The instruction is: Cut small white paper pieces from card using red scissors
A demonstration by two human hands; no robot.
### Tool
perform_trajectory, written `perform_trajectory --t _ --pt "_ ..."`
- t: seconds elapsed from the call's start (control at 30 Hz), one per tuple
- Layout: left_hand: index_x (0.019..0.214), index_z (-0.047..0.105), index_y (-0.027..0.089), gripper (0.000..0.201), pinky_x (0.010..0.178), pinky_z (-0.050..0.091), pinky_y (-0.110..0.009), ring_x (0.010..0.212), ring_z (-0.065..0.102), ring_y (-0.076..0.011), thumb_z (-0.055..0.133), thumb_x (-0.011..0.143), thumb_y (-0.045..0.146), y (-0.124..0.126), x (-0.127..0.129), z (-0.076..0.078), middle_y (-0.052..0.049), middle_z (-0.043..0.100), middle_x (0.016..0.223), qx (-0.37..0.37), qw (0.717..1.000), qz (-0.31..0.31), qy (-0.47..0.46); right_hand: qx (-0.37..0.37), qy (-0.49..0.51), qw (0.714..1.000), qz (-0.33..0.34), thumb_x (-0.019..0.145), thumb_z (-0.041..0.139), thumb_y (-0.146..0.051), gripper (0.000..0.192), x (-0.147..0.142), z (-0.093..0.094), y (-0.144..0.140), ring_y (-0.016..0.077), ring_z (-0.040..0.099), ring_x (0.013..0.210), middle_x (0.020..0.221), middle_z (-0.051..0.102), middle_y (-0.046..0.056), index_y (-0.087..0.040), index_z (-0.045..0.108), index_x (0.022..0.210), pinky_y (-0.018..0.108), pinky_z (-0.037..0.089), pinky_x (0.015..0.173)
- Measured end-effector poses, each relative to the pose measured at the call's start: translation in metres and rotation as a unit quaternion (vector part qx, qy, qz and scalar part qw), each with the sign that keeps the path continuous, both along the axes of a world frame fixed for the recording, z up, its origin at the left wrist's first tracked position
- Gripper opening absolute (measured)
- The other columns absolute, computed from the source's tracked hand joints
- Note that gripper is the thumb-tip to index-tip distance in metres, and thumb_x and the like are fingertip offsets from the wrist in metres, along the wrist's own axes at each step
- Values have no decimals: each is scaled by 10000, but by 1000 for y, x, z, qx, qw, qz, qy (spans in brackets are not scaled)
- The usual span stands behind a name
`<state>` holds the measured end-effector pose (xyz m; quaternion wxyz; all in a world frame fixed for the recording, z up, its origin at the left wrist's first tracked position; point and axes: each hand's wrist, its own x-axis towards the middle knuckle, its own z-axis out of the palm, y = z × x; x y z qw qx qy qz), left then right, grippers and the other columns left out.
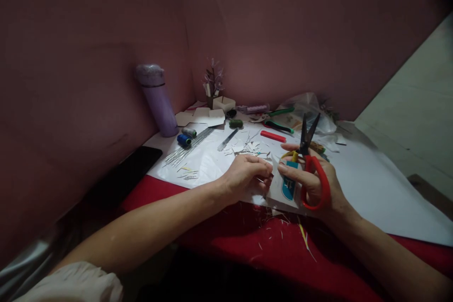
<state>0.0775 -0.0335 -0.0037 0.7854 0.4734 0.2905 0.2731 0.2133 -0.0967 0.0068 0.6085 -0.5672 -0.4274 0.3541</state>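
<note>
Red-handled scissors (320,186) hang on my right hand (334,184), their dark blades apart and pointing up. Between the thumb and fingers of that same hand is a white printed card (278,188) with a blue label. My left hand (247,174) is closed, its fingertips at the card's left edge; the exact pinch is partly hidden. White paper scraps (249,147) lie just beyond my hands. Thin trimmings (272,226) are scattered on the red cloth below the card.
White sheeting (368,193) covers the red cloth (212,231). Wires (191,146), a blue thread spool (184,140) and a purple bottle (159,104) stand left. Behind are green-handled pliers (279,126), a red bar-shaped object (273,136), and a small potted plant (213,80).
</note>
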Motion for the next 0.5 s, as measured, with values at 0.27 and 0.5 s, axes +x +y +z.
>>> perform_trajectory --t 0.27,0.5 --pt "601 542 125 192 453 377 -199 397 487 -70 714 600 213 -1 -3 -2 1 548 467 55 998 -20 26 34 -48 998 8 573 767 -308 491 3 -8 2 129 549 603 732 580 -11 -223 591 1024 243 448 522" --pt "533 535 136 219 436 348 -210 369 449 -71 715 603 239 -2 -3 -2 3 521 416 91 995 -28 27 53 -92 994 29 619 743 -303 453 6 -13 0 124 553 609 775 580 -9 -236 599 1043 241 442 520"
